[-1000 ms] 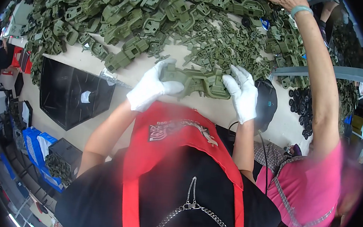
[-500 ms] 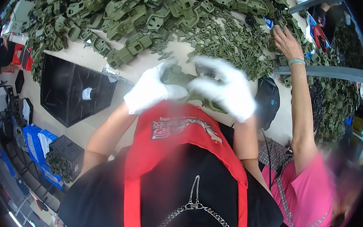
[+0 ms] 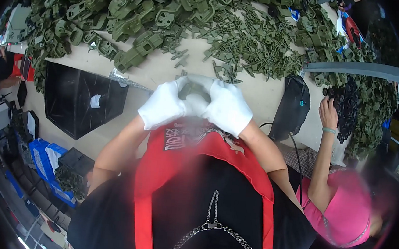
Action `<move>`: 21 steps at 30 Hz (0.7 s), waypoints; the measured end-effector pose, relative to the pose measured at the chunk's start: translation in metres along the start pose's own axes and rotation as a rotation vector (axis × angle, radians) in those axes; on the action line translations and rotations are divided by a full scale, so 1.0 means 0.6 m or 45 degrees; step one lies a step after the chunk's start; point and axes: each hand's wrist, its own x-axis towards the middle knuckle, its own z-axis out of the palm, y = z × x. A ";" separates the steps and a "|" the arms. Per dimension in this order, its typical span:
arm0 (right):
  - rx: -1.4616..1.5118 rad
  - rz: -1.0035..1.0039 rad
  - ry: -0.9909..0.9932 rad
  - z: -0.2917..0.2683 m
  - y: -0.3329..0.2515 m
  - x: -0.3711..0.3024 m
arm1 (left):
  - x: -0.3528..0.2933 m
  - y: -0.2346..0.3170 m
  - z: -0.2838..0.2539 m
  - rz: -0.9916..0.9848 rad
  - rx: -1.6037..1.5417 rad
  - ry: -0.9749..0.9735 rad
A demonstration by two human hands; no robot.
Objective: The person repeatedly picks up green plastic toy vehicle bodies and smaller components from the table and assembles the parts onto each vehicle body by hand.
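White gloves cover both of my hands, which meet close in front of my red apron (image 3: 193,140). Between them is an olive-green plastic part (image 3: 195,91), mostly covered by the gloves and blurred. My left hand (image 3: 165,102) is closed on its left side. From the right, my right hand (image 3: 230,107) wraps round the same part, fingers curled toward the left hand. Just beyond my fingertips lie small green plastic pieces (image 3: 227,73) on the pale table (image 3: 262,99). Farther off to the left are larger green molded vehicle-like shells (image 3: 140,49).
A black open bin (image 3: 77,98) stands at the table's left edge. On the right are a dark bag-like object (image 3: 290,108) with a cable and a grey curved bar (image 3: 358,69). A co-worker's hand (image 3: 328,113) is beside small black parts (image 3: 348,108).
My right hand has moved left and come together with my left hand around the green part. The co-worker's hand has drawn back from the green pile to the black parts.
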 end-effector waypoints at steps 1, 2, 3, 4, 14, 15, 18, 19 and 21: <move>0.004 0.001 0.001 0.004 -0.002 -0.002 | 0.005 -0.022 0.003 0.018 0.020 0.018; 0.007 0.011 0.027 0.011 -0.002 -0.004 | 0.006 -0.035 0.004 0.036 0.039 0.037; 0.010 0.022 0.051 0.020 0.002 -0.006 | 0.003 -0.032 0.006 0.033 0.040 0.035; 0.012 0.021 0.049 0.027 0.022 -0.004 | -0.002 -0.025 0.009 0.065 0.021 0.023; 1.055 0.168 -0.154 0.074 0.108 0.016 | -0.004 -0.061 0.040 0.087 0.044 0.094; 1.044 0.244 -0.193 0.071 0.116 0.032 | 0.011 -0.066 0.035 -0.006 0.025 0.056; 0.954 0.178 -0.245 0.040 0.129 0.042 | 0.037 -0.061 0.026 -0.031 -0.316 -0.077; 0.999 0.037 -0.296 0.017 0.134 0.034 | 0.037 -0.041 0.020 0.053 -0.342 -0.085; 0.352 -0.402 0.004 -0.009 0.135 0.011 | 0.022 -0.001 0.000 0.267 -0.086 0.053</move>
